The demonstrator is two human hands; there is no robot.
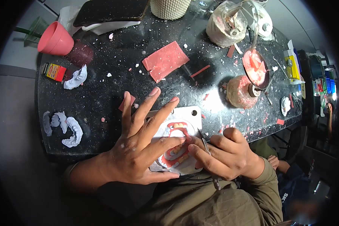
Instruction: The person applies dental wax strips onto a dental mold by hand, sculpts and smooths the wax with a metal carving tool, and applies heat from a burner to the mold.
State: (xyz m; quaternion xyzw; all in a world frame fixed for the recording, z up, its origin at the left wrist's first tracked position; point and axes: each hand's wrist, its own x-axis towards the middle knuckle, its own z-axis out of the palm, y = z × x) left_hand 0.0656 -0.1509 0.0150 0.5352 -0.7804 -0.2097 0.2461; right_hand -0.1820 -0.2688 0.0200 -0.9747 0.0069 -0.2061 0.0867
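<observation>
My left hand reaches over a white metal plate at the table's front edge, its outer fingers spread wide. Its index fingertip touches the pink wax on a dental model, while its thumb lies along the plate's lower side. The wax denture set-up shows rows of cream teeth in pink wax, partly hidden by my fingers. My right hand is closed around a slim metal wax carver, its blade pointing up and away from me. My right thumb or fingertip rests at the wax beside the left index finger.
A pink wax sheet lies ahead among scraps. To the right, a pan of pink wax sits above a burner jar. Plaster casts and a pink cup are on the left. Another person's hand shows at right.
</observation>
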